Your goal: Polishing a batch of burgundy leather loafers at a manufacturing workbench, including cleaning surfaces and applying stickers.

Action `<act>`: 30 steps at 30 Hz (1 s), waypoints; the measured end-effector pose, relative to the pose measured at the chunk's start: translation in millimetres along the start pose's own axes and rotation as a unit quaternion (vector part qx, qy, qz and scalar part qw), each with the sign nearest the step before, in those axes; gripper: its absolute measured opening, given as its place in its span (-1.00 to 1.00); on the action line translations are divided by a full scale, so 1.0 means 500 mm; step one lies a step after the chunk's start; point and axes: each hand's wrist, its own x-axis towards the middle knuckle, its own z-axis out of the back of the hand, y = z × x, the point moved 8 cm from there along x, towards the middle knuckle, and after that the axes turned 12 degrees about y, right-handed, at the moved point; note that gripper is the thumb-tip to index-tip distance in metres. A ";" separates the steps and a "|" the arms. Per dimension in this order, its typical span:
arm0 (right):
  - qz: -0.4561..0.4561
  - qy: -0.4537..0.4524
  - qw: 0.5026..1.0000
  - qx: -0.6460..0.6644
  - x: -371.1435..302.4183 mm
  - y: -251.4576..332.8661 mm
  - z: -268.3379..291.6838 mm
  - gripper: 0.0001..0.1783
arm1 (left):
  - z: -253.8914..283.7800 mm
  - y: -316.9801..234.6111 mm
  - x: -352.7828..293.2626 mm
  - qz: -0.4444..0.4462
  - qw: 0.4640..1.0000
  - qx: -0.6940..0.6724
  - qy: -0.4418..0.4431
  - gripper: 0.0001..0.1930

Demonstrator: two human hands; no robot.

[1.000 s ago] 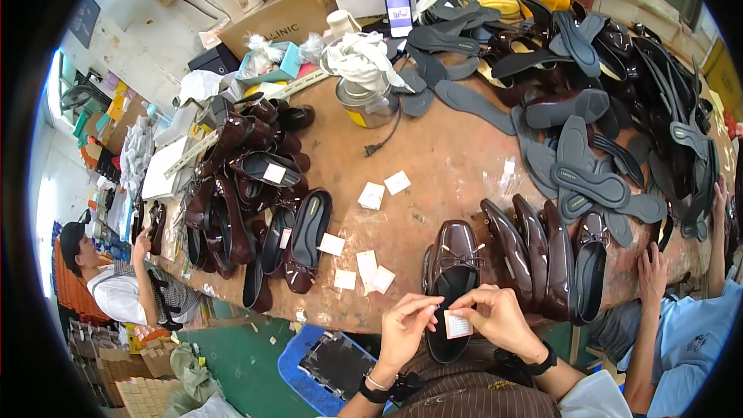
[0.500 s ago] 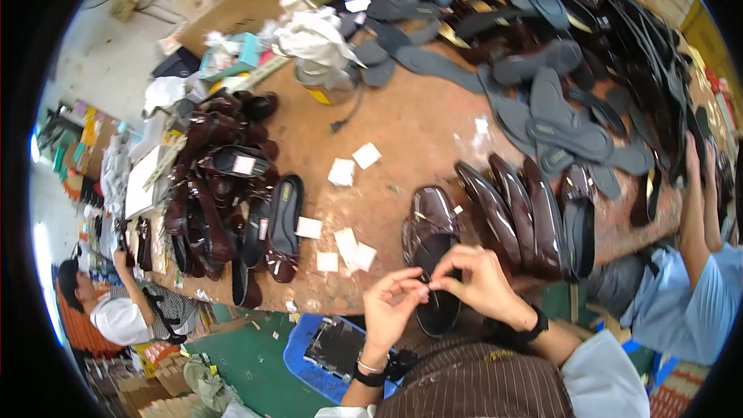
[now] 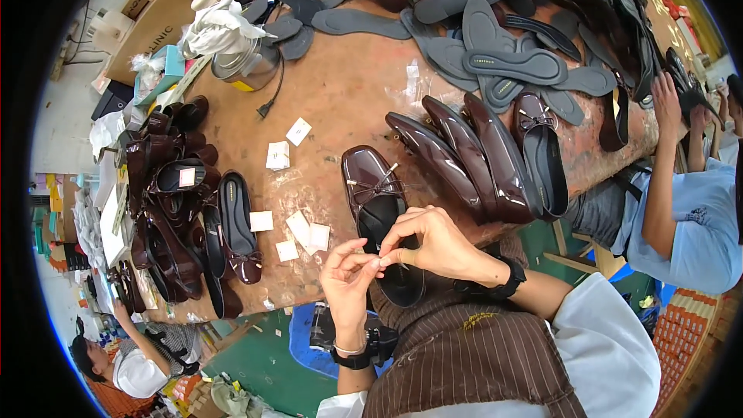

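My left hand [image 3: 348, 275] and my right hand [image 3: 433, 241] meet fingertip to fingertip, each closed in a pinch. Between them is something small and pale that I cannot make out. Just beneath lies a dark maroon patent shoe [image 3: 367, 169] with a thin bow, its toe pointing away and its heel toward me at the table's front edge. My hands partly cover its dark insole [image 3: 405, 288]. To its right stand several maroon patent shoes [image 3: 495, 155] packed side by side; the rightmost shows its bow and insole.
More maroon shoes [image 3: 170, 201] are heaped at left on the brown table [image 3: 325, 93]. White cards [image 3: 298, 226] lie between. Grey insoles [image 3: 515, 66] spread at the far right, near a can [image 3: 248, 70] topped with cloth. Co-workers [image 3: 681, 201] are at both sides.
The view has shifted, so the table's contents sit further left and higher in the picture. My hands stay pinched together over the same shoe, fingertips now closer together.
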 end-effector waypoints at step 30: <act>-0.212 -0.381 0.823 -0.363 -0.263 -0.107 0.424 -0.63 | 1.264 -0.437 0.021 0.152 0.819 0.334 -0.440 -0.56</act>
